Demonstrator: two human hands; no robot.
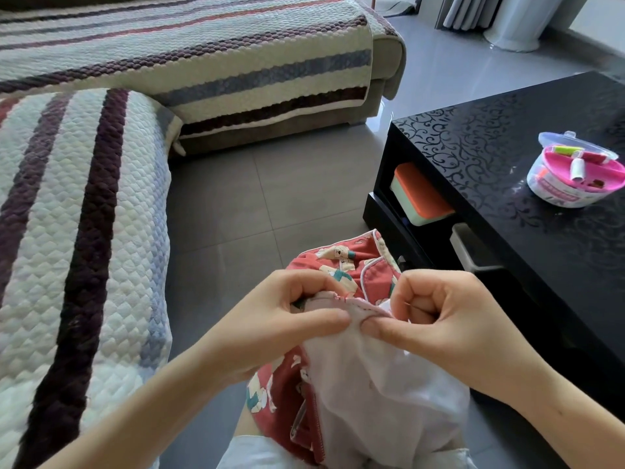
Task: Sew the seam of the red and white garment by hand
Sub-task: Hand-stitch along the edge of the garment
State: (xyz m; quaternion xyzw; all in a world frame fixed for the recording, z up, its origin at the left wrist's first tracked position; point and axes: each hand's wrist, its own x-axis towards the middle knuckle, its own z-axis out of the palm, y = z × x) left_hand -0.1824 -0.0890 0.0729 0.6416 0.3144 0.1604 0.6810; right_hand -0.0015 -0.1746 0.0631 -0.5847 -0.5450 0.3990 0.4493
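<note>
Head view: the red and white garment (287,397) of soft fabric, printed with cartoon figures, is held over the lap at 6 o'clock, with its white lining turned upward. Its pink-edged seam is bunched between both hands near the centre. The left hand (270,319) is closed on the seam from 9 o'clock — thumb laid flat along the fold, fingers curled behind it. The right hand (449,319) is closed on the same fold from 3 o'clock, its thumb tip pressed on the cloth just beside the left thumb and its fingers curled tightly above. A thin sliver is seen under the right forefinger; whether it is a needle cannot be told. A glossy black table (500,157) with a scroll pattern is located at 3 o'clock. A round clear plastic sewing box (575,174) with a pink tray and thread spools is set on it, well apart from the hands. An orange-lidded container (419,194) is stored on the shelf beneath. A striped quilted sofa cover (84,214) is spread from 9 to 12 o'clock.
</note>
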